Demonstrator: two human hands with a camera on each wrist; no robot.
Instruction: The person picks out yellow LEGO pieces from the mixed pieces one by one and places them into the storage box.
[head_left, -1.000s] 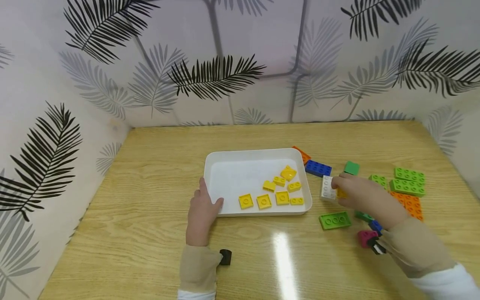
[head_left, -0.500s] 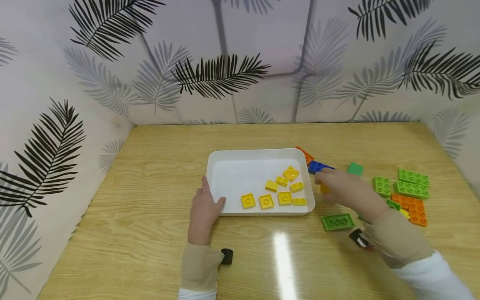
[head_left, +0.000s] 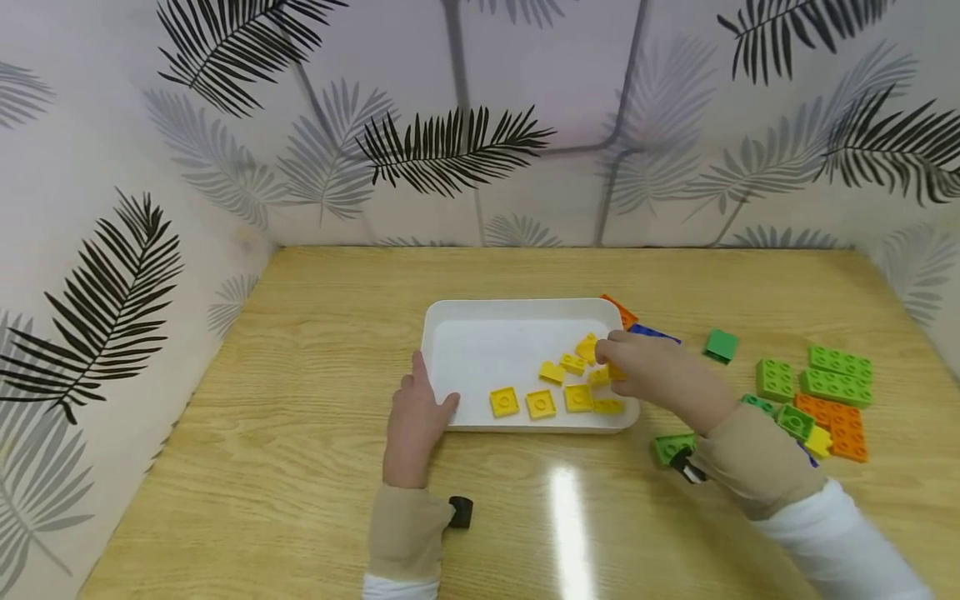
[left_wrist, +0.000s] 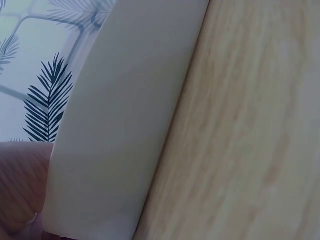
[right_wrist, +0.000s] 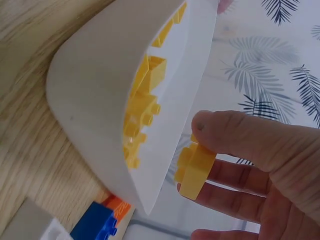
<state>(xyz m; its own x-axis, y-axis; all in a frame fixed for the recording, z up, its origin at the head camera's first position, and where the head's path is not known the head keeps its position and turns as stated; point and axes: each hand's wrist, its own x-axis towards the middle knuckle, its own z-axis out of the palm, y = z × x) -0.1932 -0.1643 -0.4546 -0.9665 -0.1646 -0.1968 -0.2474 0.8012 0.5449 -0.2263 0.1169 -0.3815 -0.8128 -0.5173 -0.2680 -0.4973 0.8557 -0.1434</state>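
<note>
In the head view, my left hand (head_left: 415, 421) holds the near left corner of a white tray (head_left: 525, 308), its thumb over the rim and its fingers along the outside. The left wrist view shows the tray's plain outer wall (left_wrist: 120, 120) close up. My right hand (head_left: 660, 367) is over the tray's right rim. In the right wrist view, its thumb and fingers pinch a yellow toy building brick (right_wrist: 197, 170) above the rim. Several yellow bricks, among them a square one (head_left: 504, 402), lie in the right half and along the near side of the tray.
Right of the tray lie several bricks: green (head_left: 722, 345), light green (head_left: 774, 380), orange (head_left: 847, 429) and yellow (head_left: 819, 442). A blue brick (right_wrist: 95, 222) and a white brick (right_wrist: 35, 225) lie beside the tray's right end. A patterned wall (head_left: 517, 200) stands behind the table.
My right hand has moved left from beside the white brick to over the tray's right rim, carrying the yellow brick. My left hand has stayed at the tray's corner. The view has shifted slightly.
</note>
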